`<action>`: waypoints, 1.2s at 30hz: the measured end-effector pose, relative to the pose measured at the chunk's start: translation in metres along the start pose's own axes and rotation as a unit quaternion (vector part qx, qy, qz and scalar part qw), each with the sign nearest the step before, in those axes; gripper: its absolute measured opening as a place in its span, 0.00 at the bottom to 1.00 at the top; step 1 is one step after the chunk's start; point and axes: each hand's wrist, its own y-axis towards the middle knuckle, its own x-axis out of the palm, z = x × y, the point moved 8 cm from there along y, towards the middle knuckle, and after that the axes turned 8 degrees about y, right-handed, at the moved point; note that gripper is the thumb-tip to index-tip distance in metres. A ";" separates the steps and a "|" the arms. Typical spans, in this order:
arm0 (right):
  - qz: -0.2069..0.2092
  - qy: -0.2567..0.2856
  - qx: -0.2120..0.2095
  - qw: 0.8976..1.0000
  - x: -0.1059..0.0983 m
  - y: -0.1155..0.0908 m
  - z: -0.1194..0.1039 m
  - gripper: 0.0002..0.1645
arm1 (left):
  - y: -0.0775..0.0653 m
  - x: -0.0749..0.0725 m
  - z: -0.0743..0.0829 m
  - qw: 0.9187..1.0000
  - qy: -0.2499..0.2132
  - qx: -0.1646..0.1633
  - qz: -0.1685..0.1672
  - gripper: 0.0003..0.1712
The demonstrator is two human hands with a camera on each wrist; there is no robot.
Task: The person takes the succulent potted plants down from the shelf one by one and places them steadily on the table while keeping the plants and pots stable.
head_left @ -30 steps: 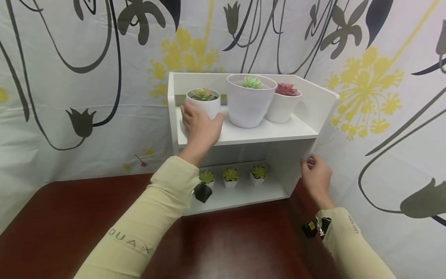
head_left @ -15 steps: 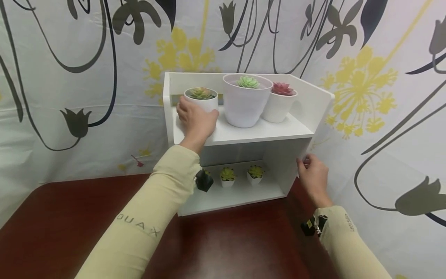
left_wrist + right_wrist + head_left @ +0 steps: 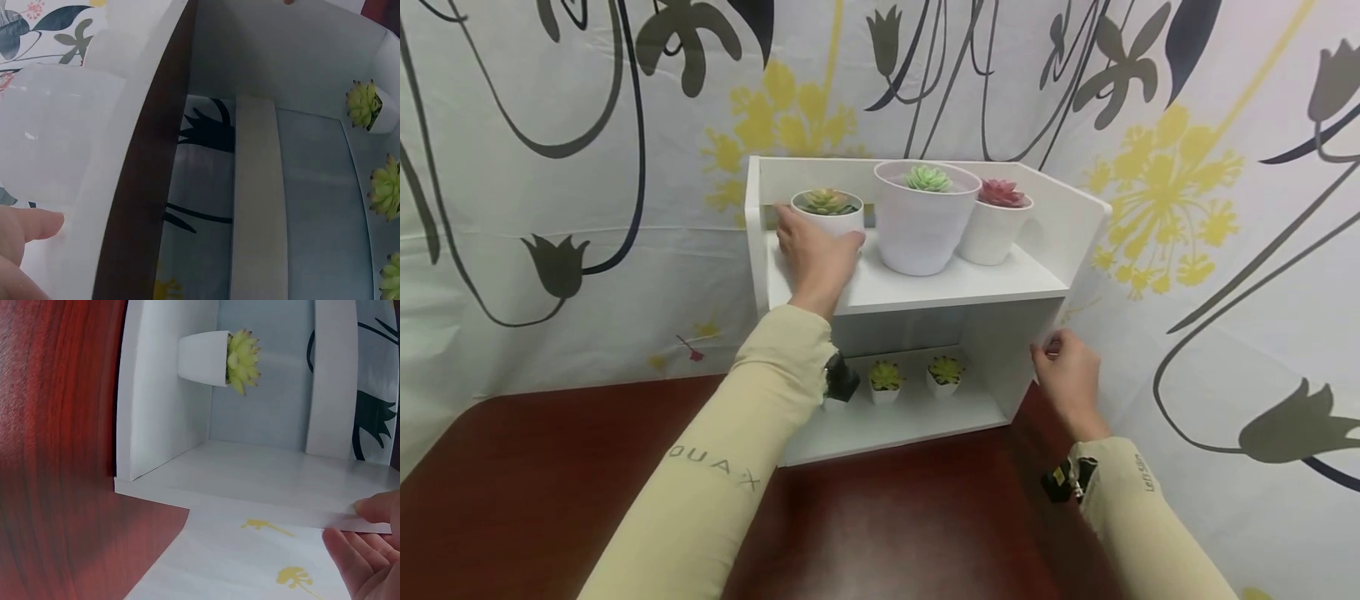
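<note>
My left hand (image 3: 818,258) holds a small white pot with a yellow-green succulent (image 3: 826,202) at the left end of the upper shelf. Its fingers curl round the pot's left side and the thumb lies at the right. Down at the right, my right hand (image 3: 1067,375) pinches the front edge of the side panel of the white two-tier shelf unit (image 3: 955,296). In the right wrist view its thumb is inside the panel and its fingers outside. A larger white pot with a light green succulent (image 3: 925,229) and a white pot with a red succulent (image 3: 994,233) stand to the right.
Small potted succulents (image 3: 885,382) line the lower shelf, one mostly hidden behind my left wrist camera. The unit stands on a dark red-brown table (image 3: 880,525). Patterned cloth (image 3: 587,333) hangs behind it and to its right.
My left hand has shifted slightly up and back round the small pot. The whole view has slid a little, bringing the unit left. My right hand keeps its hold on the panel.
</note>
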 end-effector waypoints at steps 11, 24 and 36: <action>-0.003 -0.011 0.010 1.000 0.001 -0.002 -0.001 0.10 | 0.004 -0.001 0.000 0.999 0.030 -0.008 0.022 0.67; -0.030 -0.013 0.020 0.999 0.013 -0.011 0.016 0.09 | -0.003 -0.005 0.000 0.999 0.029 0.002 0.022 0.61; -0.042 -0.022 0.039 0.998 0.010 -0.006 0.014 0.10 | -0.021 -0.007 0.000 0.999 -0.031 0.014 -0.021 0.60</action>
